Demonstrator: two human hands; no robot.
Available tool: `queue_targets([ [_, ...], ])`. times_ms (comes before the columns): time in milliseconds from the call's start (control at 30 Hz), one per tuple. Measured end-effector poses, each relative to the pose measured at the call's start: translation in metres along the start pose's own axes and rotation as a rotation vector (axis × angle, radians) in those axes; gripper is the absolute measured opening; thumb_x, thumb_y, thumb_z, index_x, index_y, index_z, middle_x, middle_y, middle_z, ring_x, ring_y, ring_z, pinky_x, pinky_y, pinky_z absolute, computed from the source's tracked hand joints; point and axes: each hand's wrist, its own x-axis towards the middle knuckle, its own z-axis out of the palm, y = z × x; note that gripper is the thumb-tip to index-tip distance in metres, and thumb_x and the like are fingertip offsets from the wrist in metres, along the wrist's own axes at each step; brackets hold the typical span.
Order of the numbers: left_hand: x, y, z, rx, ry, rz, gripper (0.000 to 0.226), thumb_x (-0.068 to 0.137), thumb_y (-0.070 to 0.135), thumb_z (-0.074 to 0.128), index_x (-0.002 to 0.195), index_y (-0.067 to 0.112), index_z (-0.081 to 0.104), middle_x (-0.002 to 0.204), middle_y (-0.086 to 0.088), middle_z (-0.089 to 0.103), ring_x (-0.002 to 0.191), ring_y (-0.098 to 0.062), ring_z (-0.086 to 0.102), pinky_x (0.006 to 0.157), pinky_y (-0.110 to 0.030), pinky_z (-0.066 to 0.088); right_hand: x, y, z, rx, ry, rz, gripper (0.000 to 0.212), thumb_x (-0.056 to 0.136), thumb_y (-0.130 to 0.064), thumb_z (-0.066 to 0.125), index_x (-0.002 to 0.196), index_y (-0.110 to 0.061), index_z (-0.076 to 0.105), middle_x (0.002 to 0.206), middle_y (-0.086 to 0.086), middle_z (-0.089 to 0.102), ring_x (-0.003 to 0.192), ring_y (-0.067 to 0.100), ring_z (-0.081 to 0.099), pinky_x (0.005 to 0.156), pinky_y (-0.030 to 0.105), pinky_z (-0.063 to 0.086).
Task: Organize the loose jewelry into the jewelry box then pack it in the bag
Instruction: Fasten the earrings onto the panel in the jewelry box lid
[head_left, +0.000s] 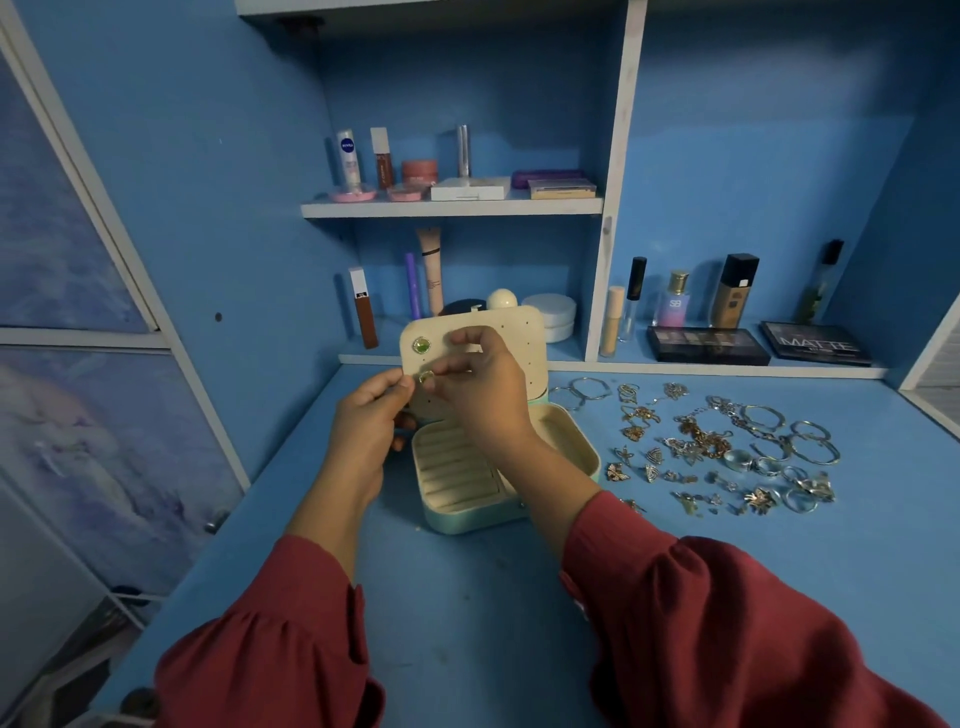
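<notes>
Centrally, my right hand pinches a small green-stoned earring between thumb and forefinger against the cream panel standing upright in the open box. My left hand, fingers curled, grips the panel's left edge, thumb touching the earring. A matching earring sits pinned just above (upper left corner of the panel). Below my wrists, the box's ring rolls lie bare. To the right, on the blue desk, loose jewelry is spread out: bangles, rings, earrings, chains. Behind, shelves carry cosmetics; two palettes lie near the jewelry. Both sleeves are red.
</notes>
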Motion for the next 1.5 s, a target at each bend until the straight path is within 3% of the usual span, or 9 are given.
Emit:
queue_targets([
  [167,-0.001,0.001,0.001,-0.015,-0.012,-0.003,0.022,0.094,0.022,0.058,0.114,0.018,0.067,0.091,-0.001,0.069,0.061,-0.011,0.053,0.046,-0.021,0.036,0.002,0.001,0.004,0.056,0.032,-0.038,0.04,0.079,0.005,0.069,0.106,-0.017,0.049,0.084,0.005,0.071,0.078,0.009,0.066,0.07,0.008,0.048],
  [333,-0.001,0.002,0.0,-0.017,-0.018,-0.014,0.023,0.094,0.024,0.058,0.116,0.019,0.066,0.092,0.0,0.069,0.064,-0.012,0.053,0.049,-0.023,0.038,0.004,0.002,0.008,0.037,0.053,-0.057,0.04,0.08,0.004,0.069,0.105,-0.02,0.049,0.082,0.0,0.072,0.085,0.011,0.068,0.085,0.024,0.051],
  [533,-0.002,0.002,0.001,-0.012,-0.033,-0.003,0.023,0.095,0.023,0.057,0.116,0.018,0.066,0.09,0.002,0.067,0.065,-0.012,0.053,0.051,-0.024,0.037,0.004,-0.001,0.005,-0.016,0.085,-0.079,0.04,0.077,0.0,0.072,0.101,-0.021,0.049,0.083,0.001,0.072,0.075,0.004,0.064,0.066,0.004,0.043],
  [633,-0.002,0.003,0.001,-0.008,-0.033,-0.002,0.022,0.095,0.022,0.056,0.114,0.018,0.066,0.088,0.003,0.068,0.065,-0.012,0.053,0.052,-0.025,0.037,0.004,0.0,0.005,-0.038,0.085,-0.077,0.039,0.078,-0.001,0.072,0.101,-0.022,0.047,0.082,-0.001,0.072,0.073,-0.001,0.061,0.066,0.004,0.043],
  [800,-0.002,0.003,-0.001,0.009,-0.048,0.0,0.024,0.095,0.024,0.056,0.115,0.018,0.066,0.089,0.004,0.067,0.067,-0.012,0.054,0.053,-0.025,0.038,0.004,0.002,0.006,-0.057,0.092,-0.074,0.036,0.08,-0.005,0.072,0.1,-0.021,0.047,0.081,-0.002,0.072,0.08,0.005,0.065,0.076,0.017,0.049],
  [1000,-0.005,0.006,0.0,0.019,-0.042,0.0,0.022,0.095,0.022,0.057,0.114,0.018,0.067,0.088,0.004,0.067,0.066,-0.01,0.053,0.049,-0.021,0.038,0.003,0.005,0.005,-0.096,0.131,-0.086,0.027,0.078,-0.01,0.076,0.093,-0.018,0.055,0.078,-0.006,0.063,0.071,-0.002,0.057,0.064,0.005,0.043],
  [1267,-0.012,0.017,0.006,-0.028,0.056,0.003,0.014,0.091,0.011,0.06,0.1,0.019,0.068,0.053,0.003,0.05,0.039,-0.004,0.035,0.037,-0.02,0.027,0.005,0.004,0.0,-0.193,0.094,-0.04,0.007,0.08,-0.02,0.076,0.084,-0.015,0.072,0.075,-0.009,0.066,0.07,-0.001,0.058,0.065,0.007,0.043],
  [1367,-0.016,0.023,0.008,-0.053,0.071,0.006,0.012,0.091,0.01,0.06,0.093,0.02,0.066,0.045,0.0,0.055,0.032,-0.007,0.035,0.034,-0.018,0.027,0.004,0.003,-0.001,-0.209,0.092,-0.044,0.004,0.081,-0.018,0.073,0.084,-0.015,0.074,0.075,-0.009,0.066,0.071,0.0,0.059,0.062,0.003,0.042],
  [1500,-0.019,0.029,0.01,-0.169,0.033,-0.06,0.009,0.092,0.009,0.055,0.092,0.007,0.064,0.069,-0.006,0.072,0.038,-0.009,0.044,0.034,-0.017,0.028,0.004,0.0,-0.003,-0.196,0.074,-0.037,0.002,0.08,-0.014,0.072,0.08,-0.015,0.073,0.073,-0.01,0.066,0.068,-0.003,0.059,0.06,0.0,0.04],
])
